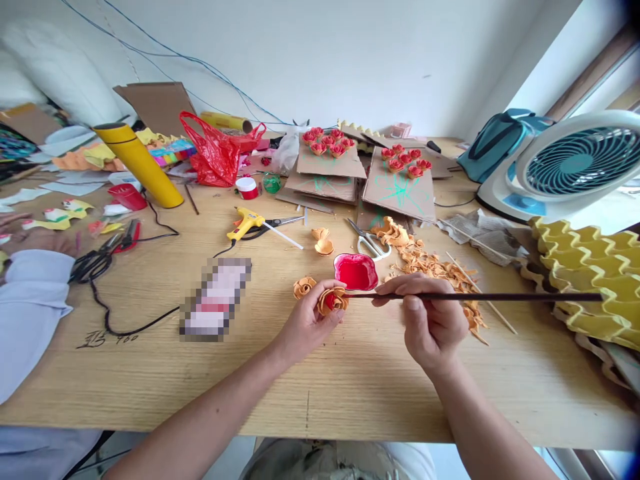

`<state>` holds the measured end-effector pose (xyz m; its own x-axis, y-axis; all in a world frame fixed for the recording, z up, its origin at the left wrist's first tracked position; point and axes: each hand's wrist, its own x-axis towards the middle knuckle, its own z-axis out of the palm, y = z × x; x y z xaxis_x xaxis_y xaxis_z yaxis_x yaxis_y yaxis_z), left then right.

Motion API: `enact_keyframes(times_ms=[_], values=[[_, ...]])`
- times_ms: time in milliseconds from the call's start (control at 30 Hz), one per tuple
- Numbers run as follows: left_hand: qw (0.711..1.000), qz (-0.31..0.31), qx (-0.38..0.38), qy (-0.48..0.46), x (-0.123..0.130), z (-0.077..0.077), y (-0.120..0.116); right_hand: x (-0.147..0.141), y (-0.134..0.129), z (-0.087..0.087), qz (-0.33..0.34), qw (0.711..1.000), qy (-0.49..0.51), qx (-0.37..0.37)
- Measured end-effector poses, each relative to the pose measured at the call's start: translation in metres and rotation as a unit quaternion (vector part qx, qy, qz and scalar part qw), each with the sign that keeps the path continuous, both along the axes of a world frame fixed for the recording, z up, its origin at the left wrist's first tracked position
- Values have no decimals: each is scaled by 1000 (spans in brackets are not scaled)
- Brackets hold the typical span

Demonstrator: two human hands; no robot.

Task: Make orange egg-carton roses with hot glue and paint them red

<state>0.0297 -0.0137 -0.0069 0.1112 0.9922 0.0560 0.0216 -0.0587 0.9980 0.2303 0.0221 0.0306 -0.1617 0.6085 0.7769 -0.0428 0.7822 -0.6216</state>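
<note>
Between its thumb and fingers, my left hand [310,320] holds an orange paper rose [333,302] whose centre is red. My right hand [430,317] is closed on a long dark paintbrush [480,297], lying nearly level, its tip at the rose's right side. Just behind the rose stands a small dish of red paint [356,272]. Another orange rose [304,287] lies on the table left of the held one, and unpainted orange petal cups [323,242] sit farther back.
Behind are a yellow glue gun [245,223], white-handled scissors [370,245] and cardboard with red flowers [399,190]. Orange scraps [425,260], yellow egg trays [590,280] and a fan [570,167] are right. A blurred rectangle [216,300] and another person's sleeve [33,307] are left.
</note>
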Motion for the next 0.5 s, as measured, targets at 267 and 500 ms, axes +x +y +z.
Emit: enact_keyframes(times_ms=[267, 500], values=[[1000, 12, -7, 15, 1, -3, 0, -2, -1, -4, 49, 998, -2, 25], [1000, 14, -4, 16, 3, -1, 1, -1, -1, -6, 67, 997, -28, 26]])
